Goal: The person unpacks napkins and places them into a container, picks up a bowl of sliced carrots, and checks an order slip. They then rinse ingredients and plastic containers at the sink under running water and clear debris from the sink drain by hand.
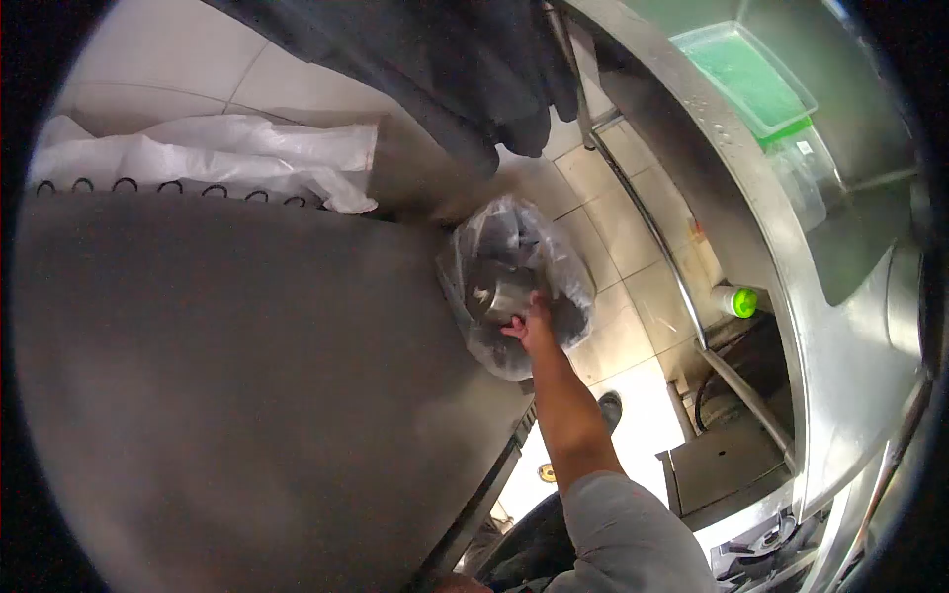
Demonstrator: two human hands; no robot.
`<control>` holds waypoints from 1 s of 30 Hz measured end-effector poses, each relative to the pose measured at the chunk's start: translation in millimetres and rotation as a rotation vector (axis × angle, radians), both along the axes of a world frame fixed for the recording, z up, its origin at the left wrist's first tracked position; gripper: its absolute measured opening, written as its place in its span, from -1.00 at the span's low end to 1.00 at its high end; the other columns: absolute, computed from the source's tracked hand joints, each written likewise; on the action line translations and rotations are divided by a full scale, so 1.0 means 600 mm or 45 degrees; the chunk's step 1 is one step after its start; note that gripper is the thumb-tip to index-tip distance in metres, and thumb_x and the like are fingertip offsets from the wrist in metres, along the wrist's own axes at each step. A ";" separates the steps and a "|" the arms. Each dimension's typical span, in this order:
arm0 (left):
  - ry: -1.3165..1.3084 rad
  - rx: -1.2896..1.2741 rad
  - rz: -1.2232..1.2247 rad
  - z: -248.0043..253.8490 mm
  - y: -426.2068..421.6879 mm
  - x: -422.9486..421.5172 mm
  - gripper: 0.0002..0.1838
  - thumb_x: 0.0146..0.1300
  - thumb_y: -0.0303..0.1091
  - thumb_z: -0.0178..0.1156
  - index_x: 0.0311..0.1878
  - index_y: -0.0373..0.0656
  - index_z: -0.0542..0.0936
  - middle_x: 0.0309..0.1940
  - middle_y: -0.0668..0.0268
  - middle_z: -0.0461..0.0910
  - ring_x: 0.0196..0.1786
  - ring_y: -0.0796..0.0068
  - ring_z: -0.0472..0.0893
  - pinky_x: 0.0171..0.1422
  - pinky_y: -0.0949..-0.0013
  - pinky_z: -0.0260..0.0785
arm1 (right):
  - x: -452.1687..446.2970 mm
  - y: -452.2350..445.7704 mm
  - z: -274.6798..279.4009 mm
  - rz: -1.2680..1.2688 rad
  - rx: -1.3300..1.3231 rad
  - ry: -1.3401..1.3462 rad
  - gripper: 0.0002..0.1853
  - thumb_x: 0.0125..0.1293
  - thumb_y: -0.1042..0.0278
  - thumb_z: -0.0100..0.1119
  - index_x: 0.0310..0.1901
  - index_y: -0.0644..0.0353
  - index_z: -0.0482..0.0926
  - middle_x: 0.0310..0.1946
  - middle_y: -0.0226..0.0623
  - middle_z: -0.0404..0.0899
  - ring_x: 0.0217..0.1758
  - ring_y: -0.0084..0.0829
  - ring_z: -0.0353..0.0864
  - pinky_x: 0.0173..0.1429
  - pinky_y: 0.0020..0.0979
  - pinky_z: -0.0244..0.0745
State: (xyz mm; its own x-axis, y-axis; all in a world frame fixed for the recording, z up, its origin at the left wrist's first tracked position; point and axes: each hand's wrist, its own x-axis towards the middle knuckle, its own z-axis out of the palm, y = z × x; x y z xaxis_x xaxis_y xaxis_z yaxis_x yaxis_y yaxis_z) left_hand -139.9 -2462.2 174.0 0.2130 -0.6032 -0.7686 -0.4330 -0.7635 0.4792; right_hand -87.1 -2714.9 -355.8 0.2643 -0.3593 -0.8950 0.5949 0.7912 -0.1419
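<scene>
My right hand (531,326) reaches down into a bin lined with a clear plastic bag (578,267). Its fingers are closed on the rim of a metal container (512,290), which is tilted inside the bag's mouth. A small pale scrap (481,294) shows beside the container, and the bin's contents are dark and hard to make out. At the bottom edge of the view a sliver of skin, perhaps my left hand (461,584), is visible; its fingers are hidden.
A broad grey metal surface (237,385) fills the left side. White plastic sheeting (247,143) lies behind it, and dark cloth (425,59) hangs above. On the right are a steel sink (732,148) with a green-tinted tub (746,79), a pipe rail (652,227) and a green-lidded container (736,300).
</scene>
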 end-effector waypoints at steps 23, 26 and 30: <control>0.341 -0.546 0.169 -0.105 0.026 0.011 -0.87 0.30 -0.35 0.24 -0.27 -0.18 0.54 -0.47 0.37 0.58 -0.42 0.59 0.55 -0.29 0.47 0.45 | -0.574 0.273 0.796 0.553 -1.946 1.291 -0.76 0.09 0.40 0.33 -0.19 0.19 0.57 -0.20 -0.16 0.52 -0.04 -0.08 0.49 0.03 -0.19 0.42; 0.305 -0.449 0.327 -0.101 -0.009 -0.016 -0.88 0.31 -0.33 0.21 -0.29 -0.16 0.55 -0.48 0.36 0.59 -0.46 0.59 0.56 -0.37 0.45 0.45 | -0.637 0.325 0.831 0.489 -1.942 1.408 -0.78 0.14 0.33 0.31 -0.19 0.19 0.59 -0.20 -0.14 0.54 -0.07 -0.08 0.51 0.00 -0.19 0.42; 0.432 -0.393 0.339 -0.130 -0.121 -0.085 -0.83 0.34 -0.24 0.14 -0.26 -0.15 0.53 -0.51 0.32 0.58 -0.54 0.46 0.56 -0.46 0.34 0.48 | -0.707 0.396 0.884 0.352 -1.962 1.568 -0.77 0.08 0.44 0.35 -0.20 0.18 0.58 -0.24 -0.15 0.55 -0.12 -0.08 0.53 -0.02 -0.20 0.43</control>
State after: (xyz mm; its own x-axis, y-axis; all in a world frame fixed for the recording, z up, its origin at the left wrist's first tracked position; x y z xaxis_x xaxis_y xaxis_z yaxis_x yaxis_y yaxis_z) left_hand -190.7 -2534.6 96.2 0.1599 -0.7715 -0.6159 -0.0253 -0.6269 0.7787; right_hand -511.1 -2477.5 174.6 0.0330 -0.9312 0.3629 -0.4339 -0.3405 -0.8342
